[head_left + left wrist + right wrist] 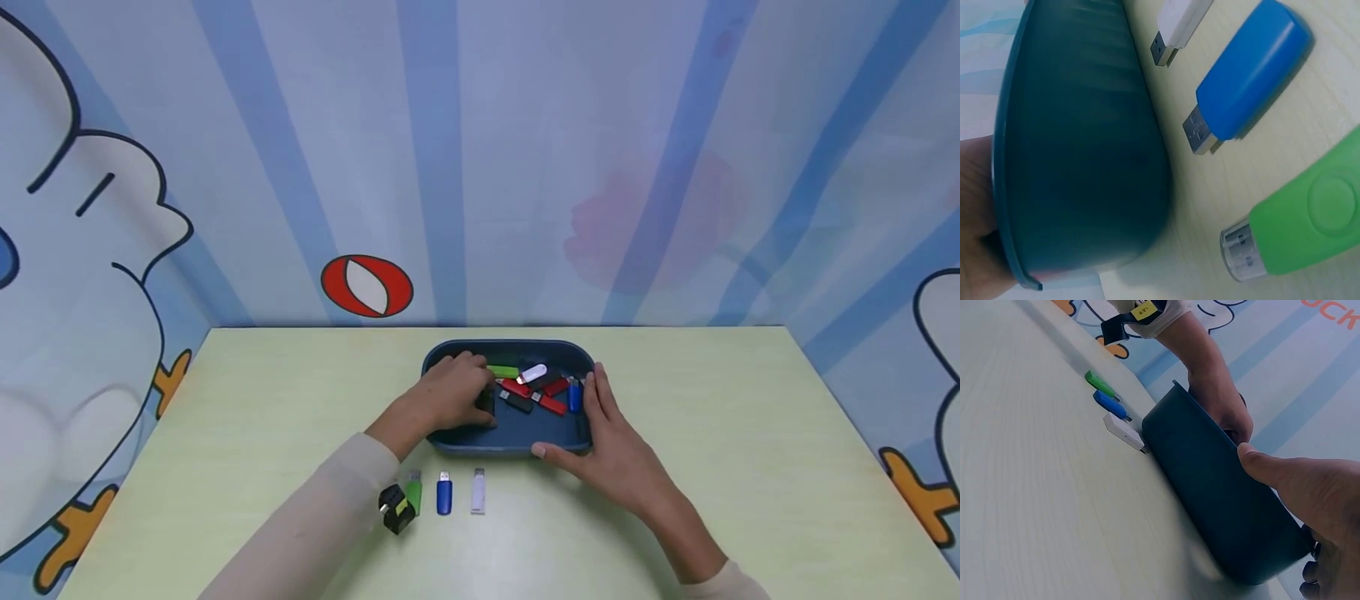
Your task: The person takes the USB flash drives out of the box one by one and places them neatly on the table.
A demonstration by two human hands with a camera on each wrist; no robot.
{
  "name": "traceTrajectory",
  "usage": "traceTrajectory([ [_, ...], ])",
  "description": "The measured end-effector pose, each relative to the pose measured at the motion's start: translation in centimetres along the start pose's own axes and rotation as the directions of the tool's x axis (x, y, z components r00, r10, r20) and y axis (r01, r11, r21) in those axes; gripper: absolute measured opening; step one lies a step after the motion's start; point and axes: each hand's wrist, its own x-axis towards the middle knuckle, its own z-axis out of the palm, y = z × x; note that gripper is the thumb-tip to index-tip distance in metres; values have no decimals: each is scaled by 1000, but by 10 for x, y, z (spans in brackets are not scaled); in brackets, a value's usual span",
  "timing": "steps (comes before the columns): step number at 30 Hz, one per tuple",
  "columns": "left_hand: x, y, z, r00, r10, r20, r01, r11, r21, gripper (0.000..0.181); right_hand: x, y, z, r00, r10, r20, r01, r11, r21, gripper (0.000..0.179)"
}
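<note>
A dark blue plastic bin (510, 451) stands on the table with several USB flash drives in it, among them a green one (502, 372), a white one (532, 372) and a red one (550, 404). My left hand (453, 392) reaches over the rim into the bin's left end, its fingers bent downward. Something dark shows between thumb and fingers; whether it is a held drive or shadow is unclear. My right hand (618, 454) rests against the bin's right end, fingers extended along the side and thumb (1263, 465) on the near rim.
In front of the bin, a green flash drive (1310, 209), a blue one (1254, 72) and a white one (1182, 22) lie in a row on the pale table (300, 392). A wrist camera (396, 508) overlaps the green drive. A printed backdrop (510, 167) rises behind.
</note>
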Motion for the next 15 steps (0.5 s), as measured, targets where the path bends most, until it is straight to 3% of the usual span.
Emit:
traceTrajectory([
  [15,-1,-2,2,1000,-4,11,4,1000,8,52,3,1,1,1000,3,11,-3,1000,7,131],
])
